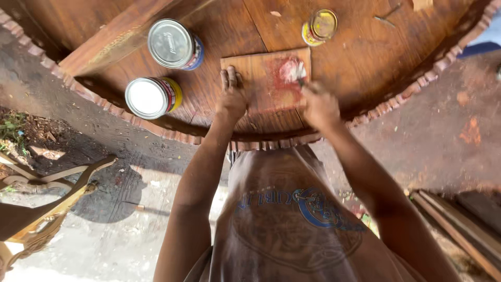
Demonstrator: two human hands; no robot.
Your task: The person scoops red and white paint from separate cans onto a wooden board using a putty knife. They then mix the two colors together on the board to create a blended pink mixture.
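A small wooden board [261,70] lies on a round carved wooden table [365,57], smeared with a reddish paste [284,78]. My left hand [231,94] presses flat on the board's left edge, fingers together. My right hand [319,104] grips a thin tool [300,79] whose whitish, red-stained tip [292,69] rests in the paste on the board's right part. What kind of tool it is cannot be made out.
Two closed tins stand on the table at left, one with a blue side [175,44], one with a yellow and red side [153,97]. A small open yellow jar [319,26] sits beyond the board. Carved wooden furniture legs [47,193] and planks [459,224] lie on the ground.
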